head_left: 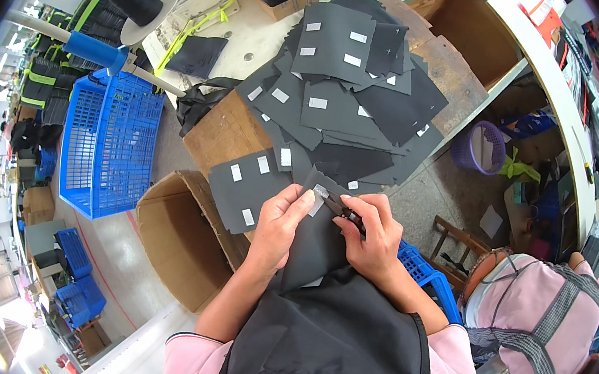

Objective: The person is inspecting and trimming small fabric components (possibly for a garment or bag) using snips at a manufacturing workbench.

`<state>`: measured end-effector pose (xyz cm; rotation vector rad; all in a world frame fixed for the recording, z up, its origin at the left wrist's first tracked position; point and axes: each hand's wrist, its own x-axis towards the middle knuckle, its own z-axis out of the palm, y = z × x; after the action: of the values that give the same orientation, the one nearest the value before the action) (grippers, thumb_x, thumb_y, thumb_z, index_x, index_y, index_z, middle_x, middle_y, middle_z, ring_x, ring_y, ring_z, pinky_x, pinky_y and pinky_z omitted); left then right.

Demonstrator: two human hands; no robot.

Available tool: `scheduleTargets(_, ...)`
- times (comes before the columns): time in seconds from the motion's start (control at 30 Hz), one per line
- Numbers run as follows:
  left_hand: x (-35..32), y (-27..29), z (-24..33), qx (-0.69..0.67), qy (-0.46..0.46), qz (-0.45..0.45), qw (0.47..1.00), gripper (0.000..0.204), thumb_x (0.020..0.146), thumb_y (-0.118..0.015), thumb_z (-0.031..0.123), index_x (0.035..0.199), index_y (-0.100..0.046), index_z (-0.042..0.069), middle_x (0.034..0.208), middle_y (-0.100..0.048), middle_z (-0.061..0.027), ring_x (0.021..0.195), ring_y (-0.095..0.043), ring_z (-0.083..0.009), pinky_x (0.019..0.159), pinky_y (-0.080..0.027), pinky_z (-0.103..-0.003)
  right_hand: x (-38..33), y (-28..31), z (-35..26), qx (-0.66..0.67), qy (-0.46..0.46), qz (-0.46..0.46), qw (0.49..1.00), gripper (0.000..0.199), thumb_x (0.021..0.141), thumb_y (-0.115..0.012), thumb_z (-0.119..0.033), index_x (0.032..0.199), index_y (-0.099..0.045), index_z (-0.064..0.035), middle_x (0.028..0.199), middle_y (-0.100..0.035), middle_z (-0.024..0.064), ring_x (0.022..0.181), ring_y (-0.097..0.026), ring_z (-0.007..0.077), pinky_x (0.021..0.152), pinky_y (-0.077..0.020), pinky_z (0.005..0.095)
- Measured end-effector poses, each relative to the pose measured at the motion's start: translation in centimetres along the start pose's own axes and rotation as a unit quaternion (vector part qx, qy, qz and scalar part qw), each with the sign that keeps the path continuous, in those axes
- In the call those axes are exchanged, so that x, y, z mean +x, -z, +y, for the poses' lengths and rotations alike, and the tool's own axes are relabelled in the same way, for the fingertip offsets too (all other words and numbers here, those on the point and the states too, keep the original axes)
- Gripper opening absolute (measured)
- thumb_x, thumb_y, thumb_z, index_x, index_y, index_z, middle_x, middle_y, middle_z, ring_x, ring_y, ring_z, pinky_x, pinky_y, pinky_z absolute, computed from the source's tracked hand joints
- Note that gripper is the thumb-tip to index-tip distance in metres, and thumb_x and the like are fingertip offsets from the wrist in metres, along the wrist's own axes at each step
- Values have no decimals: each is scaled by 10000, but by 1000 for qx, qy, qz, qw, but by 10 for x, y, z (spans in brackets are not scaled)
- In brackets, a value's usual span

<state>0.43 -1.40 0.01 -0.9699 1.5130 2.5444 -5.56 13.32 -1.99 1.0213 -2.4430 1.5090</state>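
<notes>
My left hand (280,221) pinches the upper edge of a black fabric panel (314,245) that hangs down over my lap. A white patch on the panel lies by my left thumb. My right hand (372,242) is closed around small dark thread snips (337,206), their tips touching or very near that patch. In front of my hands lies a loose heap of similar black panels (340,41) with white rectangular patches. One more patched panel (241,184) rests to the left of my left hand.
An open cardboard box (176,247) stands at left, with a blue plastic basket (109,152) beyond it. A purple bin (479,146) sits under the table at right. A co-worker in a pink top (549,308) is close on my right, near another blue basket (427,275).
</notes>
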Motion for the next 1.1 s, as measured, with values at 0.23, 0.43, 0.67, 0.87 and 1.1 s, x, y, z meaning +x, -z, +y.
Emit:
scheduleTargets(0.23,-2,-1,1,15,-19,17,1000,160,926,-526,159,839,-557,28,778,-527,37,694,-435,-19,603,-363,-178,0,-3,0,-35,25,6,999,311,688,-702,13,982,-609,-24,821,-584,124,626,-599,232,512,-489,292)
scheduleTargets(0.43,-1,0,0,13,-23,15,1000,160,920,-539,155,824,-555,28,759,-527,42,684,-429,-10,596,-357,-174,-4,1,-2,-8,17,12,1000,317,680,-705,12,980,-609,-26,818,-582,125,615,-599,232,509,-490,294)
scheduleTargets(0.67,2,0,-2,10,-19,13,1000,176,914,-546,159,791,-543,34,745,-517,48,658,-410,-6,565,-340,-176,0,-1,-3,-37,-7,-8,999,315,678,-710,-1,974,-607,-30,823,-578,120,602,-594,232,498,-486,296)
scheduleTargets(0.87,3,3,-6,45,-40,26,998,189,910,-553,155,770,-548,27,717,-507,52,648,-404,-9,551,-329,-179,0,-1,-1,-40,-6,-25,999,289,683,-700,7,956,-615,-29,811,-579,114,615,-597,233,503,-482,298)
scheduleTargets(1.1,3,2,-3,38,-32,25,998,172,904,-560,138,777,-551,22,710,-506,55,644,-400,-7,548,-328,-180,0,4,0,-37,31,4,999,325,673,-708,-24,983,-614,-54,824,-574,69,582,-578,204,492,-455,288)
